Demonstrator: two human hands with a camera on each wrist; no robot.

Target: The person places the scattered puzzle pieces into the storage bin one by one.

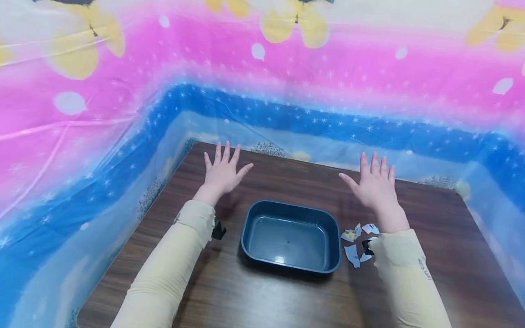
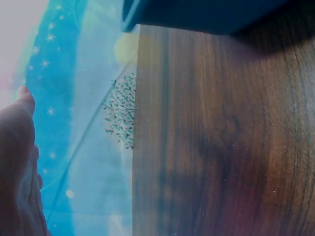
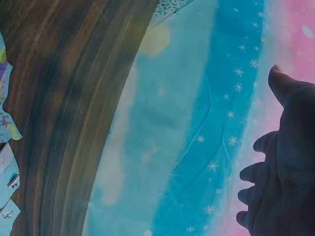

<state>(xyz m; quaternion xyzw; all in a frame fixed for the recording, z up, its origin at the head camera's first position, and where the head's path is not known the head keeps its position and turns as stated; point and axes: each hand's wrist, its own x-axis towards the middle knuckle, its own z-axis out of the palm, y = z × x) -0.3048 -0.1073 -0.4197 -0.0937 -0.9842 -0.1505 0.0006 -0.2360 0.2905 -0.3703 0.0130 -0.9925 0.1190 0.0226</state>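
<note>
Both hands are raised over the table with fingers spread, holding nothing. The left hand (image 1: 223,173) is beyond the left side of a dark blue rectangular basin (image 1: 291,268). Past the basin's right side is the right hand (image 1: 375,189), palm down with the thumb pointing inward. The basin has rounded corners, and nothing lies in it. Torn paper pieces (image 1: 352,256) are scattered just right of the basin, partly hidden by the right forearm. In the right wrist view some printed paper scraps (image 3: 7,172) show at the left edge.
A dark brown wood-grain table (image 1: 229,300) carries everything. Along its back and sides hangs a pink and blue cloth (image 1: 348,86) with yellow butterflies. A small black device (image 1: 219,229) sits under the left wrist, and another black one (image 1: 367,247) under the right.
</note>
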